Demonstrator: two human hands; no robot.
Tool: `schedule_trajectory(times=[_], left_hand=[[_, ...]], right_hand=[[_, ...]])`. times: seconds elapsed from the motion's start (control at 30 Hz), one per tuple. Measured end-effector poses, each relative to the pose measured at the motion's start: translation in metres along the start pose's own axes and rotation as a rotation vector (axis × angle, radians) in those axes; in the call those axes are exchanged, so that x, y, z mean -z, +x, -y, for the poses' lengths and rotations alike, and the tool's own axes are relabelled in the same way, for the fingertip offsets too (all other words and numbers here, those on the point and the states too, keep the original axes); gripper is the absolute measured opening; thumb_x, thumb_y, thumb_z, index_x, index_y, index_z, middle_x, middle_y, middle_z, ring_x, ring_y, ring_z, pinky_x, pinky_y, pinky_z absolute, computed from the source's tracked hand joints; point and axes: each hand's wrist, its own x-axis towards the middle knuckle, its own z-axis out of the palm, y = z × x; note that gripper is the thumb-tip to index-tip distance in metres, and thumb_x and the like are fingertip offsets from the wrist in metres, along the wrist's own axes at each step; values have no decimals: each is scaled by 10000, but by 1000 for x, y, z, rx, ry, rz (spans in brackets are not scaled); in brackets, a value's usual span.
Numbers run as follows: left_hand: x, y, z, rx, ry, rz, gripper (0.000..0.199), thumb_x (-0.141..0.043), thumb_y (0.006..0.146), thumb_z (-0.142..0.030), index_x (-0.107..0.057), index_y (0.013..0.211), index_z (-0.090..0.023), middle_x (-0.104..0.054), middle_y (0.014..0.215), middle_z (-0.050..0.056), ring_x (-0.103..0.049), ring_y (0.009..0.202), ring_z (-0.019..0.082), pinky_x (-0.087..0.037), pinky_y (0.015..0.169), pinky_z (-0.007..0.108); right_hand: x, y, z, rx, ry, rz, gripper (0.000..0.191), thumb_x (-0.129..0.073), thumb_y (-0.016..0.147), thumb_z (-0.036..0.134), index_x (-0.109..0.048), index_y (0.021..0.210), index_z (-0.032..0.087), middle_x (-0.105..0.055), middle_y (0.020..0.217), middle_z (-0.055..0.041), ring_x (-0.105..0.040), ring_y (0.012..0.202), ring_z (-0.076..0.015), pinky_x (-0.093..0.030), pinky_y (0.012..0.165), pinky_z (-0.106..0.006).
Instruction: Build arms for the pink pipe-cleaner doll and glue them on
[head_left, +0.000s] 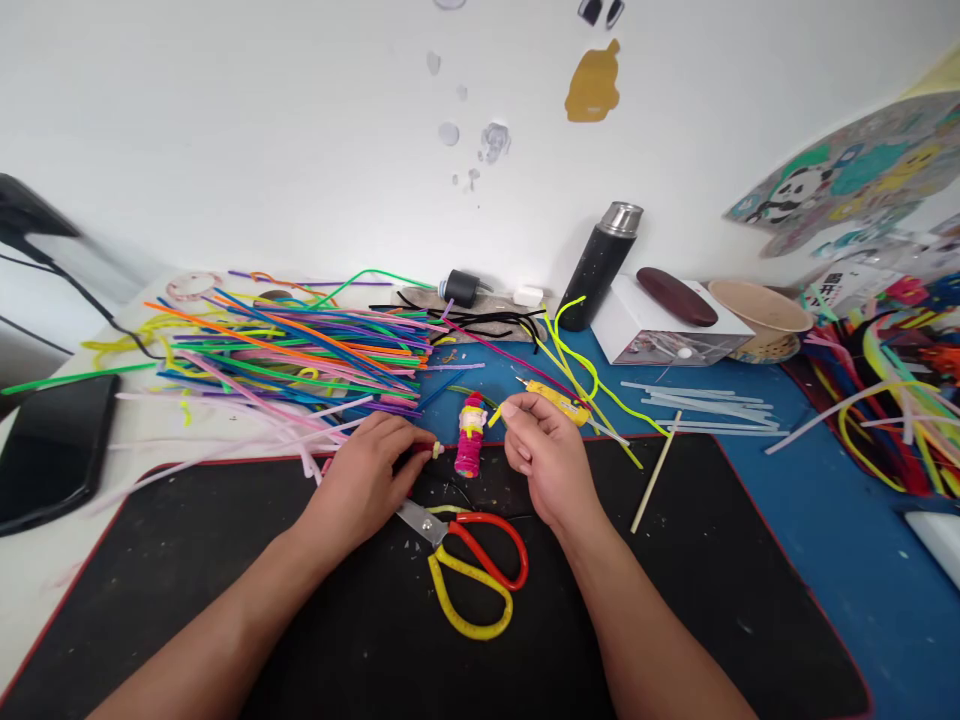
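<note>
The left hand pinches a small pale piece, the right hand a yellow pipe cleaner, its tip free; the pink figure sits between them. Scissors point handles nearward, likely for easy reach.

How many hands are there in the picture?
2. The left hand is left of the pink fuzzy figure, holding a small pale piece. The right hand is on the other side, pinching a yellow piece.
</note>
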Motion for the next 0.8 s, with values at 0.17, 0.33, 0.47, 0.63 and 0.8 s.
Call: schedule_trajectory(times=[0.17,0.33,0.47,0.63,0.8], left_hand=[[0,0,0,19,44,-18,185,-591,1007,-278,-769,1025,-232,-745,985,82,-649,960,281,-505,885,424],[2,-1,0,34,47,6,193,-585,1001,-260,-774,1003,-222,-746,962,87,-646,942,286,-491,884,433],[7,0,-2,89,-69,20,182,-608,999,-316,-767,996,-229,-756,975,75,-660,954,275,-494,878,411],[9,0,-4,57,-93,79,211,-603,1012,-347,-789,996,-251,-756,929,60,-655,928,263,-481,854,392],[2,0,0,-7,-2,30,174,-610,1001,-280,-775,1007,-227,-749,922,77,-653,926,278,-475,878,420]], right_hand=[[-3,-2,-4,-8,-27,30,300,-851,782,415,-659,812,187,-376,496,123,-269,401,-43,-185,390,-194],[-5,-4,-8,-13,-52,68,313,-851,784,438,-667,823,187,-380,491,122,-265,400,-46,-190,389,-196],[-4,-4,-8,-15,-53,78,310,-850,783,430,-668,820,182,-390,490,122,-274,404,-44,-197,397,-194],[-5,-3,-8,-12,-46,69,309,-850,768,424,-662,815,183,-393,481,122,-278,400,-45,-191,395,-194],[-7,-3,-11,-31,-51,80,345,-866,749,452,-649,809,190,-397,482,122,-271,398,-46,-191,396,-200]])
